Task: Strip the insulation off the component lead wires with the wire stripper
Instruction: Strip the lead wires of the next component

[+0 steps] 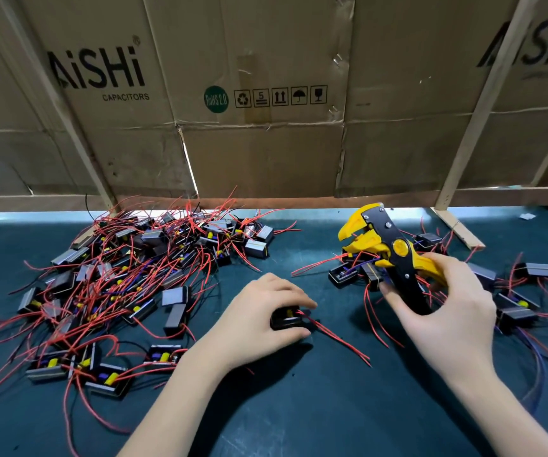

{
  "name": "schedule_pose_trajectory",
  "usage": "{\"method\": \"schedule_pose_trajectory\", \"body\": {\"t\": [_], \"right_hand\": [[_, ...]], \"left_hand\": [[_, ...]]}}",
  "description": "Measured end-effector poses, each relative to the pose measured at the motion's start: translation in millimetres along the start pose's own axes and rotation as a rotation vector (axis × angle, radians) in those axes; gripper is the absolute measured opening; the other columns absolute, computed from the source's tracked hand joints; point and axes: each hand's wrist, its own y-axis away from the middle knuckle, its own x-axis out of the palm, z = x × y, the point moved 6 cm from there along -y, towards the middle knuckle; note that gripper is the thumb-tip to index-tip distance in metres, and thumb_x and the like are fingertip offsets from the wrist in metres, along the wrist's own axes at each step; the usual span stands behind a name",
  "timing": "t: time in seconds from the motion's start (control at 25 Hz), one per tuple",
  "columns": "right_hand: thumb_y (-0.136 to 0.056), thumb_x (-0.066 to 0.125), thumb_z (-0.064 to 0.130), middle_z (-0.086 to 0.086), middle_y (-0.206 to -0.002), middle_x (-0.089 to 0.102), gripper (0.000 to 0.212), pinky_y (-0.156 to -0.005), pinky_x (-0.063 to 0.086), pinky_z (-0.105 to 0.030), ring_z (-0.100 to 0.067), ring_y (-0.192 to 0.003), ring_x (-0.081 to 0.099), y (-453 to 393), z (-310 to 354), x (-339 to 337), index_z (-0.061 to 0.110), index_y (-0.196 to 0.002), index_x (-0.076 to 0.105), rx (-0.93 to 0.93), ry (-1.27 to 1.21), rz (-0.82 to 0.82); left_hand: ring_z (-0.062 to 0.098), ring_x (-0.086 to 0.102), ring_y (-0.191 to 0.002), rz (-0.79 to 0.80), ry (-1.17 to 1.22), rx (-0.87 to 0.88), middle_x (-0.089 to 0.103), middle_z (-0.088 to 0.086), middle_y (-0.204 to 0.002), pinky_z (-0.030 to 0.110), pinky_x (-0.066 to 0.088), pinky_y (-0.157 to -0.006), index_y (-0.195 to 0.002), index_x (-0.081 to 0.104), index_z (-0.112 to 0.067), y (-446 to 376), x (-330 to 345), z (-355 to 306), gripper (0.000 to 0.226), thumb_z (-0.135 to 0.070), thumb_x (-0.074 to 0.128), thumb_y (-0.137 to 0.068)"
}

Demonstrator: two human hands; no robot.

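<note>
Resting low on the dark mat (299, 407), the left hand (259, 321) is gripping a black component (286, 318) whose red leads (338, 338) are trailing rightward. Right hand (447, 311) is grasping the yellow-black wire stripper (388, 255), its jaws gaping, above a smaller component cluster (513, 291); a tangled pile (127, 275) is lying left, cardboard wall (266, 94) behind.

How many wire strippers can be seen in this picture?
1. The yellow and black wire stripper is held in the right hand, right of the table's centre. Others may be hidden under the wires.

Head-worn view, forward and downward
</note>
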Motion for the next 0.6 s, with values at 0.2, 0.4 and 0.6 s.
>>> {"method": "schedule_pose_trajectory", "body": {"t": [0.2, 0.4, 0.6], "right_hand": [[-0.068, 0.084, 0.035, 0.001, -0.104, 0.067, 0.053, -0.086, 0.049, -0.054, -0.027, -0.098, 0.064, 0.4, -0.4, 0.9, 0.016, -0.112, 0.062, 0.002, 0.006, 0.008], [-0.067, 0.084, 0.035, 0.001, -0.104, 0.066, 0.052, -0.086, 0.049, -0.054, -0.028, -0.099, 0.064, 1.3, -0.4, 2.3, 0.018, -0.110, 0.062, -0.012, 0.012, 0.017], [-0.067, 0.085, 0.035, 0.002, -0.103, 0.067, 0.050, -0.086, 0.050, -0.054, -0.028, -0.098, 0.064, 1.4, -0.8, 2.2, 0.021, -0.109, 0.061, -0.011, 0.004, 0.016]], "left_hand": [[0.014, 0.056, -0.097, -0.012, -0.057, 0.051, 0.072, -0.012, -0.099, 0.035, 0.049, -0.082, -0.099, 0.078, -0.024, -2.8, 13.2, -9.0, 0.013, -0.025, 0.073, -0.086], [0.014, 0.055, -0.086, -0.088, -0.069, -0.019, 0.069, -0.010, -0.085, 0.038, 0.049, -0.075, -0.091, 0.075, -0.022, -2.1, 9.6, -0.3, 0.006, -0.021, 0.070, -0.087], [0.005, 0.059, -0.073, -0.165, 0.072, -0.148, 0.069, -0.011, -0.079, 0.031, 0.048, -0.072, -0.094, 0.069, -0.024, -1.3, 2.0, 8.3, 0.007, -0.019, 0.067, -0.089]]}}
